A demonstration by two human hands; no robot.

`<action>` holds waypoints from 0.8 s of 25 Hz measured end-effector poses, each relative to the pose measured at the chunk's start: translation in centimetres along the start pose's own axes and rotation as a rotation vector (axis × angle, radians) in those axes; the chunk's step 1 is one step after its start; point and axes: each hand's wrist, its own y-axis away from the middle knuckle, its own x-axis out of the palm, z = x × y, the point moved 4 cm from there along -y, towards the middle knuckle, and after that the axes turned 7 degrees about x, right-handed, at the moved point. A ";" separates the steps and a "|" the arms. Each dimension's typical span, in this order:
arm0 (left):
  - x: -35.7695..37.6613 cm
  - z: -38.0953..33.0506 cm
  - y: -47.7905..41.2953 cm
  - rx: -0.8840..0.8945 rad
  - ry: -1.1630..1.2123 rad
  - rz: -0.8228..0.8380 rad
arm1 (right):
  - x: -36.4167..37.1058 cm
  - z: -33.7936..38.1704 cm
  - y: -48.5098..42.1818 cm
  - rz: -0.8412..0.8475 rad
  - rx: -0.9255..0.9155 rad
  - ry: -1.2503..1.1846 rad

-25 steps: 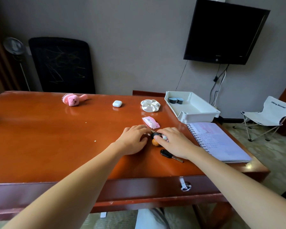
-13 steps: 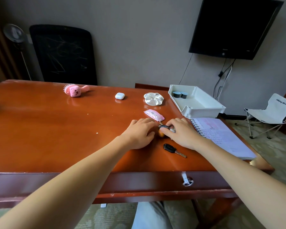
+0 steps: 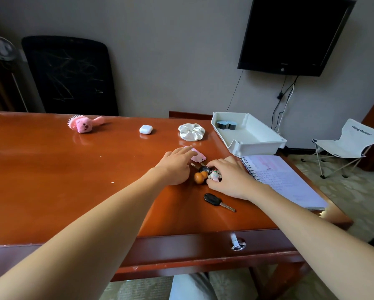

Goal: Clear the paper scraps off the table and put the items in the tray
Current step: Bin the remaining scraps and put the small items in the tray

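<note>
My left hand (image 3: pixel 175 165) reaches forward with fairly straight fingers, its tips lying on a pink packet (image 3: pixel 198 157). Just to its right lies a keychain bunch (image 3: pixel 201 176) with an orange charm, a white charm and a black fob; my right hand (image 3: pixel 229 176) has curled fingertips pinching its white charm. A black car key (image 3: pixel 213 200) lies nearer to me, untouched. The white tray (image 3: pixel 258 146) stands at the back right and holds two dark round pieces (image 3: pixel 227 125). Two tiny white paper scraps (image 3: pixel 112 182) (image 3: pixel 101 156) lie left of my hands.
A white scrunchie (image 3: pixel 191 132), a white earbud case (image 3: pixel 146 129) and a pink plush brush (image 3: pixel 84 124) lie along the far side. An open spiral notebook (image 3: pixel 279 178) covers the right corner. A black chair back, a wall screen and a folding chair stand beyond the table.
My left hand has left the keychain and slid forward onto the pink packet, uncovering the charms. My right hand stays at the keychain.
</note>
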 end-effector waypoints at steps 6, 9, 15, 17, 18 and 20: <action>0.7 0.4 -1.8 0.015 0.003 0.015 | -0.7 -0.1 -1.4 -0.047 -0.034 -0.082; 0.7 0.7 -2.5 0.023 -0.063 -0.006 | -1.2 -0.4 -1.8 -0.053 -0.037 -0.175; -0.3 0.9 -3.8 -0.037 -0.243 0.012 | -3.2 -1.0 -3.1 -0.119 -0.058 -0.252; -0.6 1.2 -4.0 -0.058 -0.218 0.043 | -3.7 -1.1 -3.7 -0.127 -0.071 -0.252; -0.8 1.3 -4.1 -0.067 -0.207 0.053 | -4.0 -1.1 -4.0 -0.129 -0.073 -0.251; -1.0 1.5 -4.3 -0.078 -0.212 0.060 | -4.5 -1.3 -4.6 -0.133 -0.071 -0.259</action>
